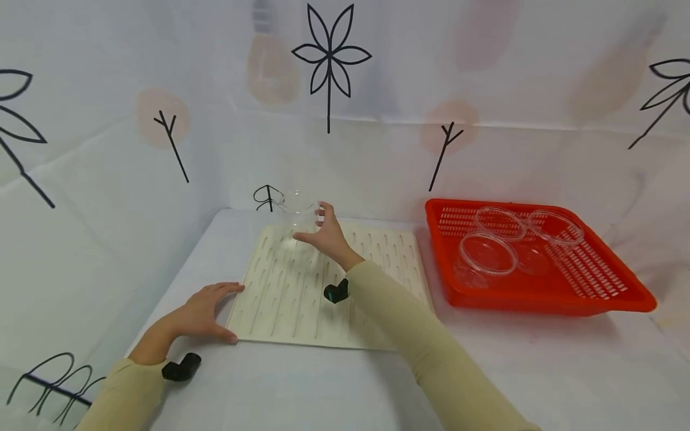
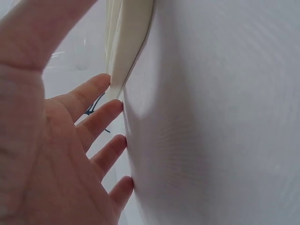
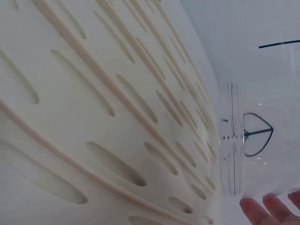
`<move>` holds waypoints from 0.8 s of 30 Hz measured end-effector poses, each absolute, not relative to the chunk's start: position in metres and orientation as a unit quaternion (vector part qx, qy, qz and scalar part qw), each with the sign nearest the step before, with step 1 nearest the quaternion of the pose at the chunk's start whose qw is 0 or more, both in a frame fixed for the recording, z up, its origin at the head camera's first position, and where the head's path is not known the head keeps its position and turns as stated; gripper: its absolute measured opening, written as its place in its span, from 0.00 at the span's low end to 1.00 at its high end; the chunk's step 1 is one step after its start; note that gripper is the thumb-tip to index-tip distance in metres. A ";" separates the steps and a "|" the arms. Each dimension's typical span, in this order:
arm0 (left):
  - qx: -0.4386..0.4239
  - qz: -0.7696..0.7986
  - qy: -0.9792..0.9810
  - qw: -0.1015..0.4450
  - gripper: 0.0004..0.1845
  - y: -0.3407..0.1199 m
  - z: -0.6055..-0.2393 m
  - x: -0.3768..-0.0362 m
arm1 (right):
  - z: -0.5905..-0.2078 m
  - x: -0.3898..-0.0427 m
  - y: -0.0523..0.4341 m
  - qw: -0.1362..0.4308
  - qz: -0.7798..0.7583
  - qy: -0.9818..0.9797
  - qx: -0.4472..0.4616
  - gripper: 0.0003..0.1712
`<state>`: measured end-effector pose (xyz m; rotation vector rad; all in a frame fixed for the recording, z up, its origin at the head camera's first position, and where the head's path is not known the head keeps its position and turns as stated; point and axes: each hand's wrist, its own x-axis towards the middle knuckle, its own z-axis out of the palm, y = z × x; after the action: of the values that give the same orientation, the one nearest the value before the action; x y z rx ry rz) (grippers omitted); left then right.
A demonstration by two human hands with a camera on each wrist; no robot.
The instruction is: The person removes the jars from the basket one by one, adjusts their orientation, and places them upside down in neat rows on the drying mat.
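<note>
My right hand (image 1: 326, 236) reaches over the far left part of a cream slotted mat (image 1: 269, 323), thumb and fingers curved round a clear round container (image 1: 298, 203). The container is see-through and its outline is faint in the head view. From the right wrist, its rim (image 3: 230, 140) shows edge-on above the mat's far end, with fingertips (image 3: 253, 208) right at it. My left hand (image 1: 202, 314) rests at the mat's near left corner, fingers spread and nearly straight. In the left wrist view, the index fingertip (image 2: 105, 79) meets the mat's side edge (image 2: 129, 37).
A red plastic basket (image 1: 533, 302) with slotted walls stands on the right, holding several clear round containers (image 1: 489, 254). White cloth (image 1: 302, 389) covers the table, and a printed white backdrop (image 1: 377, 161) rises behind and on the left.
</note>
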<state>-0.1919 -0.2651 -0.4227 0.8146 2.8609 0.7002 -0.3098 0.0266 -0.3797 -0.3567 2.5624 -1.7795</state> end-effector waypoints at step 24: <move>0.256 0.238 0.936 0.051 0.54 -0.262 -0.420 -0.187 | -0.390 -0.311 -0.003 0.013 -0.528 0.847 -0.064 0.56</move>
<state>-0.1872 -0.2619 -0.4200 0.7796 2.8475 0.7244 -0.3109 -0.0025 -0.3901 -0.1986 2.6377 -1.6461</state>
